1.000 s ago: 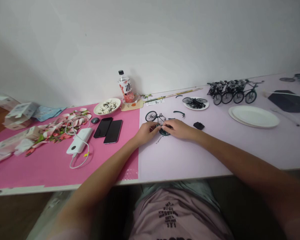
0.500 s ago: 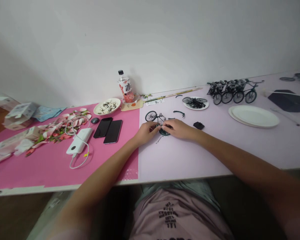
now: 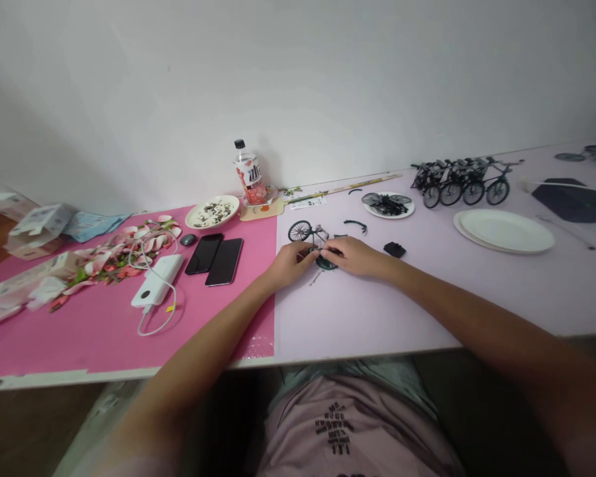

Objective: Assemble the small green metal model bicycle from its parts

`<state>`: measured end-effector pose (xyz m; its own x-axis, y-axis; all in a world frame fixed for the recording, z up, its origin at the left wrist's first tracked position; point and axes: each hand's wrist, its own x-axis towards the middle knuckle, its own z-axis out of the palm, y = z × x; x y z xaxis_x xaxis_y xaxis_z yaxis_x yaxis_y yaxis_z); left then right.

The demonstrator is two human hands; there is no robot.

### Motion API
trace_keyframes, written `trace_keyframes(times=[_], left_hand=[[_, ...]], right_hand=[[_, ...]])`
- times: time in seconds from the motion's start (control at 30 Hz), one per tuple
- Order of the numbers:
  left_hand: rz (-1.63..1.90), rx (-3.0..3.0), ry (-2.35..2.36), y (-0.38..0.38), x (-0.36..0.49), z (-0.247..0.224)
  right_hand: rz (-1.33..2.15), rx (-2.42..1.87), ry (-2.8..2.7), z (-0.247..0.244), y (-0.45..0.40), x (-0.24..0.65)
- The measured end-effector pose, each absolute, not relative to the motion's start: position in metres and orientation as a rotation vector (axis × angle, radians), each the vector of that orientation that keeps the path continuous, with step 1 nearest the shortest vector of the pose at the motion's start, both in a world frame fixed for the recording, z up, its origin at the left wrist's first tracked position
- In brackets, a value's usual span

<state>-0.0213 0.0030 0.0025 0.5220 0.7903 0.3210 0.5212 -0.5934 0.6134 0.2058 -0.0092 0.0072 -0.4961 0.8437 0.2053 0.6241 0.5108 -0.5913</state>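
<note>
A small dark model bicycle (image 3: 312,235) lies on the pale lilac table (image 3: 377,305) in front of me, its front wheel pointing left. My left hand (image 3: 289,264) pinches it from the left. From the right, my right hand (image 3: 353,256) grips the same model, and the fingertips of both hands meet over its rear part. A loose dark curved piece (image 3: 356,224) lies just behind my right hand, and a small black block (image 3: 394,249) sits to its right.
A row of finished model bicycles (image 3: 464,180) stands at the back right, beside a plate of dark parts (image 3: 389,204) and stacked white plates (image 3: 505,231). On the pink mat (image 3: 104,324) lie two phones (image 3: 214,255), a power bank (image 3: 157,280), flowers and a bottle (image 3: 249,173).
</note>
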Motion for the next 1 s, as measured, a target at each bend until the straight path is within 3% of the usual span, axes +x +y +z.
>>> trace_keyframes(times=[1.0], left_hand=[[0.806,2.302,1.072,-0.001,-0.0196,0.0079]], right_hand=[[0.63,-1.21,-2.283,0.0084,-0.0105,0.2059]])
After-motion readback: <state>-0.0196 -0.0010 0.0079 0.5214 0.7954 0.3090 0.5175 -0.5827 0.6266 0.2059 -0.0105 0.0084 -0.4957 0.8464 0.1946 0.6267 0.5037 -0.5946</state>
